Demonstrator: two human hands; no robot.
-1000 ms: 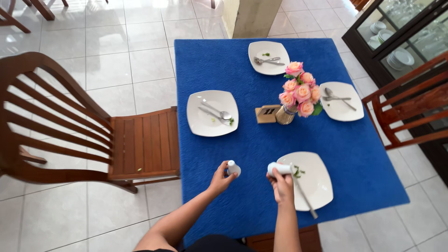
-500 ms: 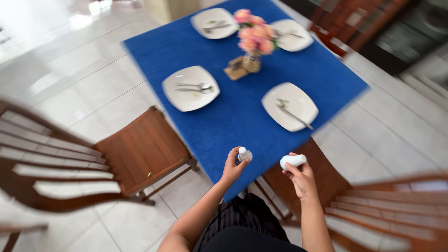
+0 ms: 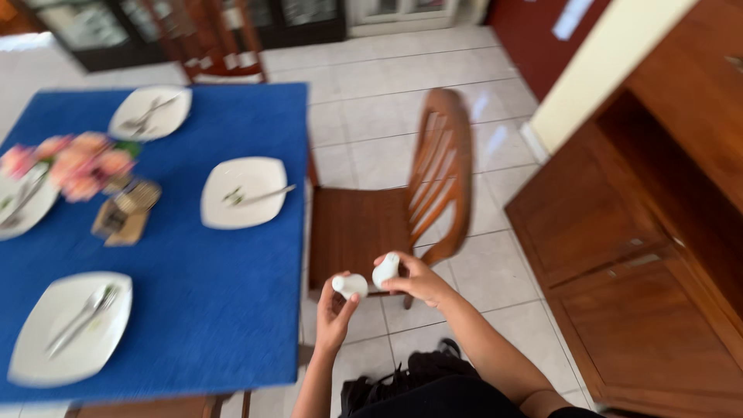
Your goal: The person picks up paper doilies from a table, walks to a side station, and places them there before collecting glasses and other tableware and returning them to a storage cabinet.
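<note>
My left hand [image 3: 334,316] holds a small white shaker [image 3: 350,285] upright in its fingers. My right hand [image 3: 418,280] grips a second white shaker [image 3: 385,269] just beside it. Both hands are raised over the tiled floor, in front of a wooden chair [image 3: 402,209]. The table with the blue cloth [image 3: 193,310] lies to the left of my hands. The picture is blurred by motion.
White square plates with cutlery [image 3: 244,192] [image 3: 70,325] [image 3: 149,112] sit on the table, with a pink flower bouquet [image 3: 73,162] and a small wooden holder [image 3: 124,213]. A wooden cabinet [image 3: 658,255] stands on the right. Another chair [image 3: 213,46] is behind the table.
I have turned away from the table toward the right, carrying both shakers. The table has shifted to the left of view and a wooden cabinet has come into sight.
</note>
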